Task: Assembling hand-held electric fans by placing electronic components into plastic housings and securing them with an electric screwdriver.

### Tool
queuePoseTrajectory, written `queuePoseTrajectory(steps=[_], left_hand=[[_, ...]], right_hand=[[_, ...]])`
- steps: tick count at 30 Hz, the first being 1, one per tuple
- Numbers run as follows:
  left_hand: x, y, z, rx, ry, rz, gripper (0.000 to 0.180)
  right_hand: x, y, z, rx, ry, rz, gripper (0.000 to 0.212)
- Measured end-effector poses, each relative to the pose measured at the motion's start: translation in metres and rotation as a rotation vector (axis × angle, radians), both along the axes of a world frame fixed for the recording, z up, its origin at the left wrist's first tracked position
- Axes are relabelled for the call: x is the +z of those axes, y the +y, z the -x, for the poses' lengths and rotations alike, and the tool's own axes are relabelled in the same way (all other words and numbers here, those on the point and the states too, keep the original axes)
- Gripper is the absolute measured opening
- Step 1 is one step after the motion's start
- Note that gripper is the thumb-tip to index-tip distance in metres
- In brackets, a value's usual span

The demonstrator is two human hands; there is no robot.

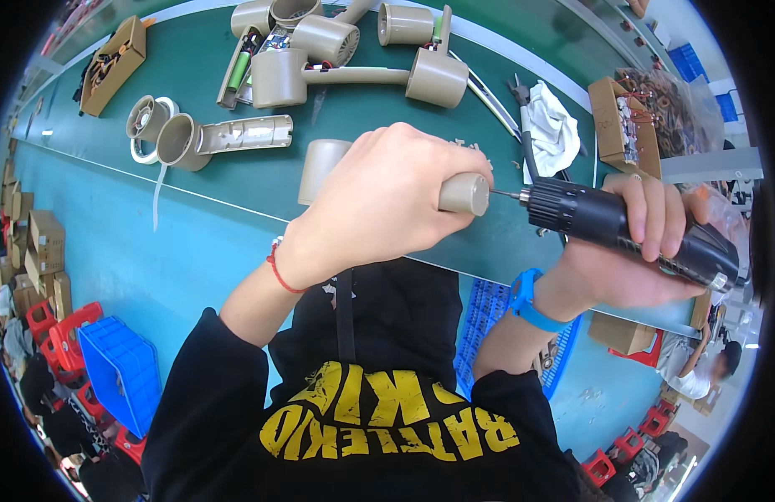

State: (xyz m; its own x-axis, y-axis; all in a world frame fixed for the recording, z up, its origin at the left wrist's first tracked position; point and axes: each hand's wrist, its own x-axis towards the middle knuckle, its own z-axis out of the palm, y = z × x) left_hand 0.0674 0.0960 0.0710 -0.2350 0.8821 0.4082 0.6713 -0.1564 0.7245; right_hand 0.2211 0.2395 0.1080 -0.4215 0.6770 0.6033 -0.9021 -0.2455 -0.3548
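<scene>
My left hand point(379, 188) is wrapped round the handle of a beige plastic hair-dryer-shaped housing point(323, 164). The handle's rounded end sticks out past my fingers toward the right, and the barrel shows to the left of my hand. My right hand point(634, 251) grips a black electric screwdriver point(584, 216), held nearly level. Its thin bit points left, with the tip at or very close to the handle's side; whether they touch I cannot tell. Small screws point(475, 151) appear to lie on the table just behind my left hand.
More beige housings point(279, 79) with wires and green parts lie at the back of the green table point(237, 188). An open housing point(180, 142) and a tape roll sit left. Pliers point(521, 92), a white cloth point(551, 130) and a cardboard box point(609, 125) stand right. Blue crates point(124, 376) are below.
</scene>
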Motion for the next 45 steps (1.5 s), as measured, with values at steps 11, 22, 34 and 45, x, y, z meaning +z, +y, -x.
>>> queuePoseTrajectory(steps=[11,22,34,45], left_hand=[[-0.017,0.000,0.010,0.227,0.379,0.288,0.021],[0.000,0.001,0.009,0.038,0.057,0.084,0.016],[0.001,-0.003,0.004,0.061,0.057,0.042,0.014],[0.005,-0.005,0.001,0.107,0.051,0.095,0.014]], right_hand=[[-0.013,0.009,0.003,0.027,-0.055,-0.016,0.058],[0.001,0.004,0.009,0.165,0.062,0.134,0.053],[0.003,0.001,0.008,0.040,0.019,-0.021,0.066],[-0.001,0.005,0.005,0.108,0.035,-0.058,0.076]])
